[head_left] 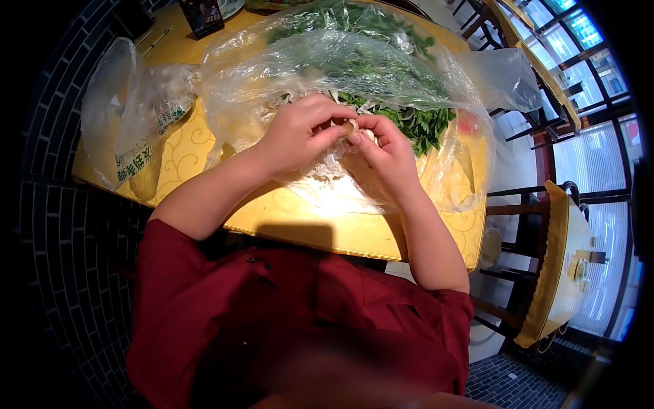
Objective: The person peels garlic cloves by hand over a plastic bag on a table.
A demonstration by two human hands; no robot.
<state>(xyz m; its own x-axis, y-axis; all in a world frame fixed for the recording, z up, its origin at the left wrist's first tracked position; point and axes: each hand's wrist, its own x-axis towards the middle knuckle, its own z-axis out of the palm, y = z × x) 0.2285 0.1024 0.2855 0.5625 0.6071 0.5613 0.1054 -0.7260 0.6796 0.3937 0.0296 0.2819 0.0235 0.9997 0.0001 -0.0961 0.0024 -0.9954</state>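
My left hand (305,131) and my right hand (388,151) meet over the plastic bag at the middle of the table. Between the fingertips of both is a small garlic clove (351,127), with brownish papery skin on it. Each hand pinches it with thumb and forefinger; the left palm faces down. Pale, papery garlic skins (332,165) lie on the plastic just below the hands. Close behind them, leafy green herbs (417,126) spill from the large clear plastic bag (272,75).
A second clear bag (129,119) with green print, holding whitish bulbs, sits at the left of the yellow-covered table (286,228). A phone-like dark display (201,15) and chopsticks (157,41) are at the back left. Another table (555,273) with chairs stands to the right.
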